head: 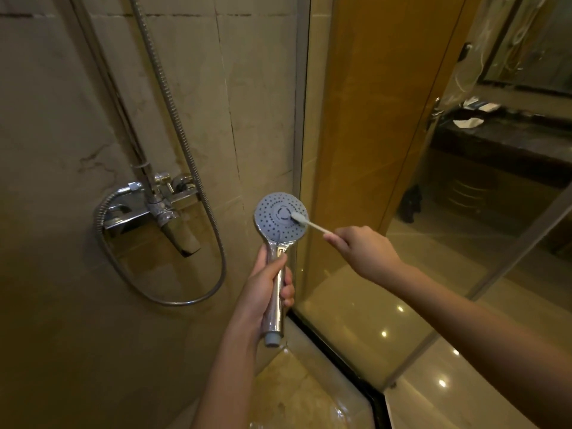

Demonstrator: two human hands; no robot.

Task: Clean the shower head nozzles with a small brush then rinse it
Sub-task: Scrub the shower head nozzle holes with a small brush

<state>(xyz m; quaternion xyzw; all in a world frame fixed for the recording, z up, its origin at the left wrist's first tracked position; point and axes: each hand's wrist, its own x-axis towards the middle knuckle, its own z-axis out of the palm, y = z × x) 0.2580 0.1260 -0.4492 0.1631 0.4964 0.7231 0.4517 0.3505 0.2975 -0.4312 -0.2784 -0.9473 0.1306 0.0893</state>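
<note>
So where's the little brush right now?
In the head view the small brush sits right of centre, its bristle end pressed on the grey face of the shower head. The right hand holds its handle, and the left hand holds the shower head.

Scene dim overall, warm yellow-brown cast. Tiled wall (pixel 77 119) at left evenly lit, darkening toward the lower left corner. Small bright specular spots on the glossy floor (pixel 411 345) at lower right. Chrome mixer tap (pixel 154 209) shows sharp highlights. Glass panel (pixel 356 134) carries an amber reflection. Straight edges bow near frame borders: wide-angle distortion. Upper right soft, low detail.
</note>
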